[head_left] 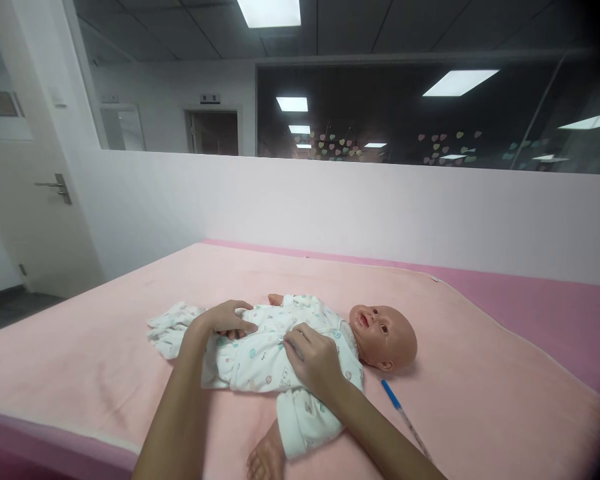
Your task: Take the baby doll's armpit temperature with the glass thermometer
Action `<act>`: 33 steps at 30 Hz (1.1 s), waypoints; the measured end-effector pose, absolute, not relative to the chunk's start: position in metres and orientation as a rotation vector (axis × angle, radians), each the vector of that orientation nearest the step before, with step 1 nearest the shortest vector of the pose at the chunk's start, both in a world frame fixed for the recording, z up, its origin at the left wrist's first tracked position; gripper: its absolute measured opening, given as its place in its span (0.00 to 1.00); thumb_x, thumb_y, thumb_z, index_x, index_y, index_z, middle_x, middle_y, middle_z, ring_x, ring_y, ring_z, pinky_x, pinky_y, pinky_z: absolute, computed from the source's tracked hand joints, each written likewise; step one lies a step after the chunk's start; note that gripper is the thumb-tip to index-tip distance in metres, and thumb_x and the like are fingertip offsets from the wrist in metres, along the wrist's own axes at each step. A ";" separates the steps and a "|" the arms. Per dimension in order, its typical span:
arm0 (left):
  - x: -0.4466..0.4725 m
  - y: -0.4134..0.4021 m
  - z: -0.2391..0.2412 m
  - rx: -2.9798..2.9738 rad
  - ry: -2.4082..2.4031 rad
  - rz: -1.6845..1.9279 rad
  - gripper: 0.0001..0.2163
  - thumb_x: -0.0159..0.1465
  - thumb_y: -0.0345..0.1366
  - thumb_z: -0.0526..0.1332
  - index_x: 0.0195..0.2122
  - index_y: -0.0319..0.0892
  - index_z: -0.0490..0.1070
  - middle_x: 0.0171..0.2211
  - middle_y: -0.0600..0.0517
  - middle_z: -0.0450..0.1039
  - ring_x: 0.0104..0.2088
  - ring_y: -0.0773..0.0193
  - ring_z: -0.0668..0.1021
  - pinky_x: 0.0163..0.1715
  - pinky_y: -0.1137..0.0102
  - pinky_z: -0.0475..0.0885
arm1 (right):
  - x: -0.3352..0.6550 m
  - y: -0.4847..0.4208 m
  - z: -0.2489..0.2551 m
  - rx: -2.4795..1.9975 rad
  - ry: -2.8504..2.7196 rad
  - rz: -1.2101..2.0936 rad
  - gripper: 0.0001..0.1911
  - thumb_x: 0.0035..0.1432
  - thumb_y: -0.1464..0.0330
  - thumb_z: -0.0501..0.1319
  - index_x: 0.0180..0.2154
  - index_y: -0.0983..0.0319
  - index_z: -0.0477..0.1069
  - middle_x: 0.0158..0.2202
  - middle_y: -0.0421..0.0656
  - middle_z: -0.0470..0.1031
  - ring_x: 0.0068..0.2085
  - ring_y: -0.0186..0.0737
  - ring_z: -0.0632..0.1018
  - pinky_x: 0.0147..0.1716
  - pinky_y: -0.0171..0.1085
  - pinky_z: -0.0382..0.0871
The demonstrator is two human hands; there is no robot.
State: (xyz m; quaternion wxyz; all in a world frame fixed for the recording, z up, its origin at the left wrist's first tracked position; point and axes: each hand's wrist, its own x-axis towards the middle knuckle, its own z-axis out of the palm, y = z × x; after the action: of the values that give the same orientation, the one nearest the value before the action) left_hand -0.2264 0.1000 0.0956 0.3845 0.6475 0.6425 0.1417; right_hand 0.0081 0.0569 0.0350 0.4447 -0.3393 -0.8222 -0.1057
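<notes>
Forearms reach in from below toward the doll [383, 337], which lies face up on the pink blanket [480, 373]. The left hand [225, 319] curls its fingers onto the romper [260, 363] at the waist, seemingly to keep the cloth taut. The right hand [313, 357] has its fingers pinched together on the chest opening beside a snap. A blue pen [393, 395] lies near the doll's head.

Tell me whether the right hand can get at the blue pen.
Likely yes: the pen lies bare on the blanket close by the right hand, with nothing between them, though that hand is pinching the suit on the doll.
</notes>
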 end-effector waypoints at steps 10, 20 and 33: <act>-0.229 0.096 0.097 1.718 1.486 0.451 0.37 0.44 0.43 0.66 0.55 0.42 0.56 0.23 0.53 0.72 0.19 0.69 0.69 0.17 0.76 0.59 | 0.009 0.056 0.035 -0.835 -2.039 -0.266 0.05 0.58 0.72 0.52 0.31 0.59 0.66 0.29 0.37 0.69 0.28 0.30 0.69 0.25 0.31 0.53; -0.218 0.088 0.101 1.774 1.386 0.506 0.42 0.46 0.37 0.64 0.60 0.45 0.42 0.25 0.54 0.71 0.24 0.66 0.71 0.21 0.75 0.64 | 0.008 0.055 0.038 -0.844 -2.032 -0.300 0.06 0.57 0.72 0.53 0.31 0.60 0.67 0.29 0.38 0.69 0.28 0.29 0.70 0.25 0.31 0.55; -0.221 0.084 0.133 1.960 1.456 1.423 0.21 0.52 0.32 0.55 0.49 0.46 0.62 0.28 0.57 0.58 0.24 0.72 0.64 0.23 0.77 0.61 | 0.064 0.008 0.072 -1.134 -1.841 -0.152 0.09 0.53 0.68 0.55 0.37 0.58 0.69 0.45 0.45 0.69 0.36 0.37 0.74 0.30 0.33 0.67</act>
State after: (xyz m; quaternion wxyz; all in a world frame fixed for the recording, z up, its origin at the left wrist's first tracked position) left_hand -0.2210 0.0840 0.1330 0.1573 0.6849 0.5089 0.4972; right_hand 0.0638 0.0079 0.0721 0.4682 -0.4623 -0.7505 -0.0619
